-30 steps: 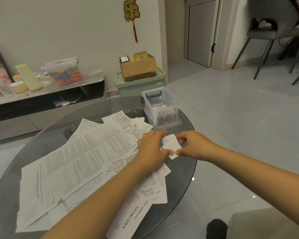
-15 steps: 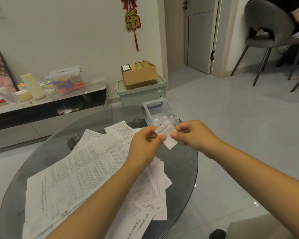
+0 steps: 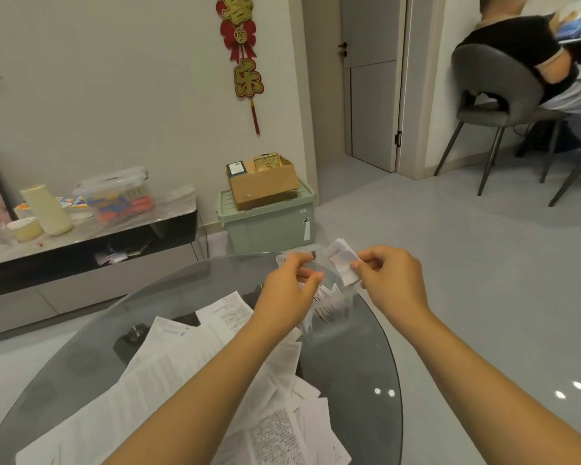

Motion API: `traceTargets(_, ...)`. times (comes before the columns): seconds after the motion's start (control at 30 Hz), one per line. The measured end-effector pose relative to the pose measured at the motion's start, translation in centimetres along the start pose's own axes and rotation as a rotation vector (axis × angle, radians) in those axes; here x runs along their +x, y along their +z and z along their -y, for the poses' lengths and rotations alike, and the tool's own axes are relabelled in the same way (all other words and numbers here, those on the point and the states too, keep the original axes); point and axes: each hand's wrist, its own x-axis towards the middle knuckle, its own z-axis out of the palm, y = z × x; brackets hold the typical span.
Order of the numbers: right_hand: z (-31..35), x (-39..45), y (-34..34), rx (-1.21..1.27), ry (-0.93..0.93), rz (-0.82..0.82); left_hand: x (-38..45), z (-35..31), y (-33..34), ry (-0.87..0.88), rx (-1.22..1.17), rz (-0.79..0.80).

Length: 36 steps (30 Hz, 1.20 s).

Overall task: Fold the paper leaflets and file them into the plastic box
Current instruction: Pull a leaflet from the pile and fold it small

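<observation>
My right hand (image 3: pixel 391 280) pinches a small folded white leaflet (image 3: pixel 344 267) and holds it in the air just above the clear plastic box (image 3: pixel 344 302). The box stands at the far edge of the round glass table (image 3: pixel 366 364), mostly hidden behind both hands, with several folded leaflets (image 3: pixel 326 305) upright inside. My left hand (image 3: pixel 291 290) is beside the box's left rim with curled fingers, apart from the held leaflet. Blur hides whether it grips the rim. Unfolded printed leaflets (image 3: pixel 182 380) lie spread over the table under my left forearm.
A green storage bin (image 3: pixel 269 223) with a cardboard box (image 3: pixel 262 182) on top stands by the wall beyond the table. A low cabinet (image 3: pixel 88 250) with containers is at the left. A person sits on a grey chair (image 3: pixel 493 95) at the far right.
Both hands lifted from the table with the folded leaflet and moved forward over the box. The left hand let go of the leaflet; only the right hand holds it now.
</observation>
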Motion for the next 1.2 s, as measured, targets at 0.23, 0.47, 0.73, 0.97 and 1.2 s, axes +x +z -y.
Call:
traceTargets(0.23,-1.0,2.2,2.3,-0.081,-0.014,0.000,3.4,2.4,1.0,0.460,0.522,0.378)
traceTargets(0.47,-2.3,2.9,3.8,-0.222,-0.018,0.036,5.0,3.5,1.7,0.594,0.626,0.484)
traceTargets(0.73,-2.7,2.9,4.2,-0.373,-0.069,0.062,4.9,3.7,1.7,0.614,0.624,0.438)
traceTargets(0.97,-1.0,2.8,4.7,-0.821,-0.174,0.114,4.6,4.8,1.4,0.598,0.614,0.449)
traceTargets(1.2,0.1,3.8,5.6,-1.001,-0.120,0.184,4.8,5.1,1.7,0.556,0.460,0.407)
